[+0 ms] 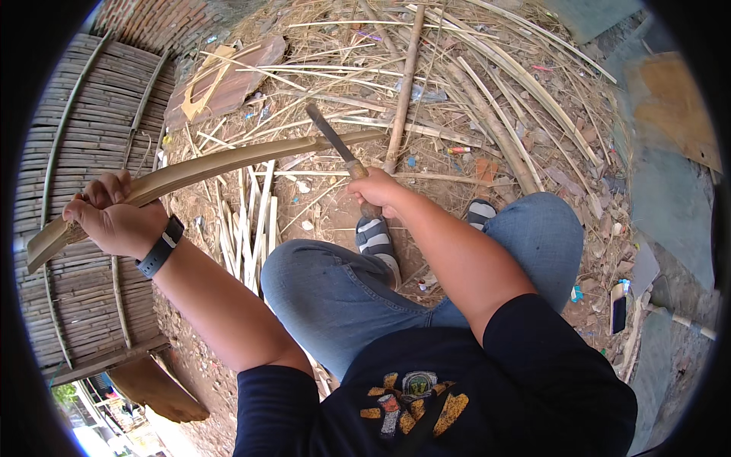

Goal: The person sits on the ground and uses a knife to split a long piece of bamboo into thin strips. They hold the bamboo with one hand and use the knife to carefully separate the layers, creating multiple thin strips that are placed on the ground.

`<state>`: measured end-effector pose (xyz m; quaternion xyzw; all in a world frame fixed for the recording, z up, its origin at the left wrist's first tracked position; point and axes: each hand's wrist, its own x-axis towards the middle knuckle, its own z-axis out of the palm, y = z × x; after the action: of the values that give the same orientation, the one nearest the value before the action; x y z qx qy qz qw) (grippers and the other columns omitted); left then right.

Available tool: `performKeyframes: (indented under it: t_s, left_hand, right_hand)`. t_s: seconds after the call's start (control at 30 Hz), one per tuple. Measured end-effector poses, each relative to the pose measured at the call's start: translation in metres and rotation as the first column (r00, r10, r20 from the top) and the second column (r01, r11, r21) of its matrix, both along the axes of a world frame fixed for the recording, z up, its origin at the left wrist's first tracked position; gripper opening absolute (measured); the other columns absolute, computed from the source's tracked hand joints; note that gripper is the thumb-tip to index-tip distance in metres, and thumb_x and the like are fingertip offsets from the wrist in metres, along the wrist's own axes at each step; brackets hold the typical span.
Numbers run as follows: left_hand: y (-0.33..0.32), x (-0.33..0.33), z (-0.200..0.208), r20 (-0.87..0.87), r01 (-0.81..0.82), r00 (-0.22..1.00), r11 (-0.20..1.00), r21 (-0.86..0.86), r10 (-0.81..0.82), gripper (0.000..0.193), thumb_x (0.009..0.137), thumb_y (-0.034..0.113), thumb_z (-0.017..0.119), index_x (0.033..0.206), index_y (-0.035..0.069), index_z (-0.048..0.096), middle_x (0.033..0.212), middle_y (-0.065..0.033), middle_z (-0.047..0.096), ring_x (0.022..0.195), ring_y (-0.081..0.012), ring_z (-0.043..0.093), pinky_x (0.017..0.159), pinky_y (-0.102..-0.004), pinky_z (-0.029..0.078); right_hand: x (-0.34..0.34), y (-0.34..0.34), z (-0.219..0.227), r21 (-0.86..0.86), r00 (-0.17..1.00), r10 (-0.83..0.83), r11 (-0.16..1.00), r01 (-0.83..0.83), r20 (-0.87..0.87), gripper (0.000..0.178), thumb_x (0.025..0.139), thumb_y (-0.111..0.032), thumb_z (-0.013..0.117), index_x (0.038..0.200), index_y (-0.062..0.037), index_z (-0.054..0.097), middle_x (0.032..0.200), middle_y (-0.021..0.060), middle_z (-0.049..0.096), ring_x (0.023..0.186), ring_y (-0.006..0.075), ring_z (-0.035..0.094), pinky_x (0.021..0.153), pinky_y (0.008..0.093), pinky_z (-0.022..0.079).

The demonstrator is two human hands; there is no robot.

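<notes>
My left hand [114, 217], with a dark watch on its wrist, is closed round the near end of a long split bamboo piece [228, 160]. The bamboo slants away to the right, its far end close to a pole on the ground. In front of my knees, my right hand [375, 192] grips the wooden handle of a knife [332, 135]. Its long dark blade points up and left, and crosses the bamboo in this view. Whether the blade touches the bamboo I cannot tell.
Thin bamboo strips [255, 221] lie in a bundle left of my feet, and more strips [525, 84] are strewn farther off. A round pole [405, 87] stretches away ahead. At the left stands a bamboo-slat wall [99, 152]. A phone [617, 308] rests at the right.
</notes>
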<state>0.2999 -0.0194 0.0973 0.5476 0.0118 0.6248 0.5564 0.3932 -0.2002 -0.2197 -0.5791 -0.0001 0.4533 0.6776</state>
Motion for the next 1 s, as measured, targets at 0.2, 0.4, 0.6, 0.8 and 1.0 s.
performKeyframes:
  t_s: [0.2, 0.4, 0.6, 0.8, 1.0]
  left_hand:
    - [0.005, -0.006, -0.001, 0.022, -0.055, 0.998, 0.998, -0.032, 0.055, 0.037, 0.096, 0.049, 0.057, 0.083, 0.016, 0.044, 0.067, 0.0024, 0.036, 0.056, -0.0113, 0.037, 0.055, -0.0259, 0.033]
    - [-0.003, -0.002, 0.002, -0.01, -0.026, 1.0, 1.0, 0.011, 0.026, 0.035, 0.096, 0.048, 0.057, 0.084, 0.016, 0.045, 0.066, 0.0025, 0.035, 0.055, -0.0111, 0.037, 0.055, -0.0268, 0.033]
    - [0.003, -0.003, 0.0, -0.004, -0.029, 1.0, 1.0, 0.01, 0.029, 0.036, 0.098, 0.048, 0.054, 0.081, 0.017, 0.045, 0.064, 0.0021, 0.034, 0.054, -0.0123, 0.036, 0.053, -0.027, 0.034]
    - [-0.007, 0.003, -0.001, -0.004, 0.024, 1.0, 0.999, 0.049, -0.024, 0.036, 0.095, 0.049, 0.058, 0.084, 0.017, 0.046, 0.065, 0.0034, 0.036, 0.055, -0.0103, 0.037, 0.054, -0.0264, 0.034]
    - [0.007, -0.006, -0.002, -0.002, 0.088, 0.996, 0.994, 0.068, -0.088, 0.036, 0.095, 0.049, 0.058, 0.081, 0.018, 0.046, 0.064, 0.0031, 0.036, 0.055, -0.012, 0.038, 0.054, -0.0258, 0.034]
  right_hand:
    - [0.0, 0.0, 0.032, 0.084, 0.998, 0.065, 0.994, -0.063, -0.025, 0.018, 0.079, -0.01, 0.069, 0.085, -0.0012, 0.055, 0.069, 0.0048, 0.058, 0.06, 0.0133, 0.056, 0.055, 0.0286, 0.043]
    - [0.01, -0.001, 0.011, 0.043, 0.999, 0.041, 0.998, -0.04, -0.015, 0.015, 0.079, -0.01, 0.069, 0.081, -0.0033, 0.056, 0.068, 0.0041, 0.058, 0.059, 0.0131, 0.054, 0.056, 0.0282, 0.044]
    - [0.009, -0.006, 0.029, 0.123, 0.983, 0.166, 0.98, -0.156, -0.075, 0.014, 0.084, -0.009, 0.068, 0.085, -0.0066, 0.054, 0.069, -0.0008, 0.054, 0.059, 0.0077, 0.05, 0.054, 0.0253, 0.042]
    - [0.014, -0.006, 0.018, 0.042, 0.997, 0.066, 0.997, -0.064, -0.041, 0.011, 0.082, -0.007, 0.067, 0.081, -0.0052, 0.056, 0.068, 0.0008, 0.055, 0.058, 0.01, 0.051, 0.056, 0.0259, 0.043]
    - [0.017, -0.004, 0.028, 0.157, 0.981, 0.173, 0.975, -0.158, -0.087, 0.011, 0.082, -0.008, 0.068, 0.084, -0.0057, 0.057, 0.07, -0.0002, 0.056, 0.059, 0.0087, 0.051, 0.055, 0.0245, 0.043]
